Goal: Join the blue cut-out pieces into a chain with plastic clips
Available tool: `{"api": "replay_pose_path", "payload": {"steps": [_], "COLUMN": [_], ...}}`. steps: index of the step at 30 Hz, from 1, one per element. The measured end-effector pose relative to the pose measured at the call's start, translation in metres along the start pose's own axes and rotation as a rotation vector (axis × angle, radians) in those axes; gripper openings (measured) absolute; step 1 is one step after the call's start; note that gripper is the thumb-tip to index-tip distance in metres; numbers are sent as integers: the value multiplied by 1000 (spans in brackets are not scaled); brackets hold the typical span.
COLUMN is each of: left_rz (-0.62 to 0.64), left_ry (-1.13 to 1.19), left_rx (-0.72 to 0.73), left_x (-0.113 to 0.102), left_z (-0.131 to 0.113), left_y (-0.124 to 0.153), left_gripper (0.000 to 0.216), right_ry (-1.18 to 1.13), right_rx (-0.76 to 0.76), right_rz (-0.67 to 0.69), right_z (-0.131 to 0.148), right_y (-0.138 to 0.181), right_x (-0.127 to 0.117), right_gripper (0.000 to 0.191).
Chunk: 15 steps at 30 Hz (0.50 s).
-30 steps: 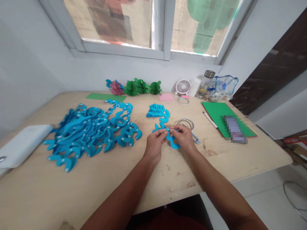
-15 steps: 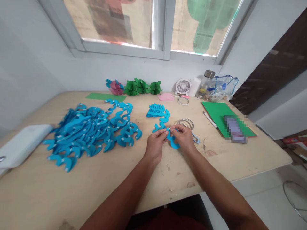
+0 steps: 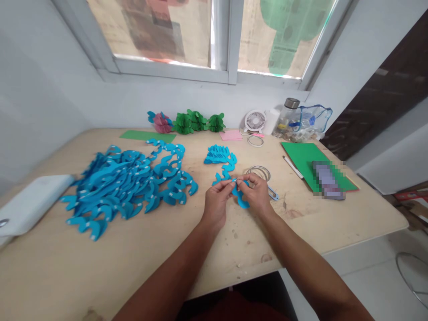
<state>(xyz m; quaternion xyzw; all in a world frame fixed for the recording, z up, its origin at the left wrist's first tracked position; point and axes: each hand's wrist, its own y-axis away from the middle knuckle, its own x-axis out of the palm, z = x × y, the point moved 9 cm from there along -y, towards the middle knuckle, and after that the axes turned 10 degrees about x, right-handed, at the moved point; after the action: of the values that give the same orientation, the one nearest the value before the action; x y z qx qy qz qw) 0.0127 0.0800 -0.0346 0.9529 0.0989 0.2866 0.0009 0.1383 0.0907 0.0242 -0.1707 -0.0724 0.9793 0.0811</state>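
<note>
Nearest to us, the left hand (image 3: 216,203) and the right hand (image 3: 258,195) are close together over the wooden table (image 3: 150,267), both pinching a blue paper strip (image 3: 242,201). This strip is wavy, with rounded edges, and a loose part of it shows between the hands; the pinched place is mostly hidden. To the left we find a heap of blue pieces (image 3: 117,183), curved and marked with small white patches. Just behind the hands, a wavy blue chain (image 3: 229,166) leads to a ruffled blue stack (image 3: 216,155); we cannot tell whether it joins the held strip. Farther to the right stands a clear bottle (image 3: 289,112) with a metal lid, something yellow showing through its wall. Beside it, a transparent blue-edged bag (image 3: 320,119) holds pale things that we cannot identify.
</note>
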Motion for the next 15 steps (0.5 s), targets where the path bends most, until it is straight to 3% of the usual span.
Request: {"api": "replay_pose_path", "payload": {"steps": [15], "left_rz": [-139], "left_ry": [-189], "left_rx": [151], "left_x": [-12], "left_z": [-16], "left_y": [0], "left_gripper": [9], "right_ry": [303], "right_rx": [-243], "right_rz": [-74], "right_z": [23], "right_y": [15], "right_x": [5], "right_gripper": [13]}}
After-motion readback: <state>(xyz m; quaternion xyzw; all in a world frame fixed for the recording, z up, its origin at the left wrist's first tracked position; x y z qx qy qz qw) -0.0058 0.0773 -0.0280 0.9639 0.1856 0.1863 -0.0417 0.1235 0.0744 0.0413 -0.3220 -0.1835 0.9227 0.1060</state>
